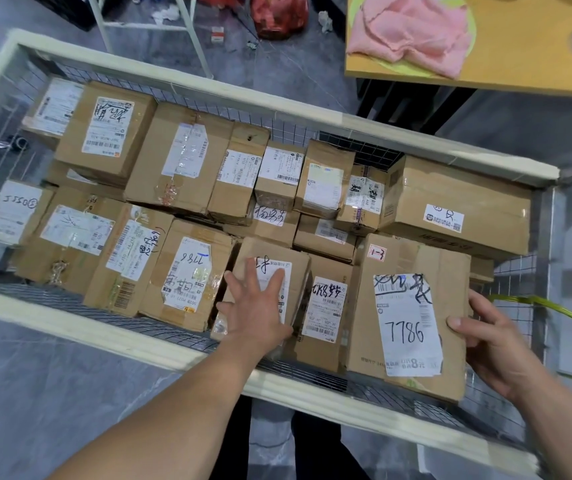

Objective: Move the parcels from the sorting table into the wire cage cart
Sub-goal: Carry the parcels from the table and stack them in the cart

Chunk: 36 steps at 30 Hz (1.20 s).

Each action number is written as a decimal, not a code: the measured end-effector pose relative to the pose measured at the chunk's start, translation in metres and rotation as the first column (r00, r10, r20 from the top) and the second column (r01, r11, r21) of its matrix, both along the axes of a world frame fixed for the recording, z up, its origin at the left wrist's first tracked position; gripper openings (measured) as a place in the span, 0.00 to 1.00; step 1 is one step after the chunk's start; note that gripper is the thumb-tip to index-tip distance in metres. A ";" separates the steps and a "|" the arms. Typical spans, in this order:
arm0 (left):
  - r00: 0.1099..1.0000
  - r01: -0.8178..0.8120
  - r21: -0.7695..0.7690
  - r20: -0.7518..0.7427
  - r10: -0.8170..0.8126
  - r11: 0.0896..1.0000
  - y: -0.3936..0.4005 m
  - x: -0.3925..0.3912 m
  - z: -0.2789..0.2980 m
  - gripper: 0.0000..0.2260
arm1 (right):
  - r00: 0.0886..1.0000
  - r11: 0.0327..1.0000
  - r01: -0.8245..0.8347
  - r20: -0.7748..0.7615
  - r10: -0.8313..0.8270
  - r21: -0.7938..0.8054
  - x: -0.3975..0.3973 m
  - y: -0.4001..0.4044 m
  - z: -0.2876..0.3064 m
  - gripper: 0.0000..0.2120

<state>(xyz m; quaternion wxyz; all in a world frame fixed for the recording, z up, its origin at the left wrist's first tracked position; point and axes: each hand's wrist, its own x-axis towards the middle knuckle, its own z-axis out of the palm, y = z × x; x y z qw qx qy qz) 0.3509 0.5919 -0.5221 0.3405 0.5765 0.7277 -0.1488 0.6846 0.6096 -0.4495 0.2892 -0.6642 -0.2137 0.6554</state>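
Parcels of brown cardboard already pack the white-framed wire cage cart (187,353) almost wall to wall, and the person is fitting the last ones into the near row. The left hand (256,308) lies flat with fingers spread, pressing on a small brown carton with a white label (270,271) that sits tilted in a narrow gap. The right hand (496,336) grips the right edge of a tall brown box marked 7786 (412,317), thumb on its top face and fingers curled down the side — this box stands at the near right corner, touching the near mesh wall.

The step looks like seating both so they stop riding high. A good way would be to steady the tilted carton with the flat palm while easing the 7786 box sideways toward the right mesh, opening the gap just enough. Pressing straight down could crush the carton's corners.

Beyond the cart stand a yellow wooden table (506,69) with a crumpled pink cloth (412,32) and a red bag (279,15) on the grey floor.
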 end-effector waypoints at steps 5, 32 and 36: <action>0.997 0.036 0.033 -0.067 -0.034 0.999 -0.003 -0.008 0.002 0.41 | 1.000 1.000 -0.008 -0.020 0.008 0.001 0.002 -0.005 -0.007 0.33; 0.357 -0.582 -0.302 0.739 0.571 0.755 0.027 0.053 0.099 0.09 | 0.997 0.999 -0.025 0.078 0.023 0.021 -0.045 -0.005 0.013 0.23; 0.310 -0.623 -0.317 0.739 0.598 0.715 0.023 0.057 0.093 0.12 | 0.966 0.991 -0.105 0.243 0.083 0.083 -0.058 -0.009 0.013 0.21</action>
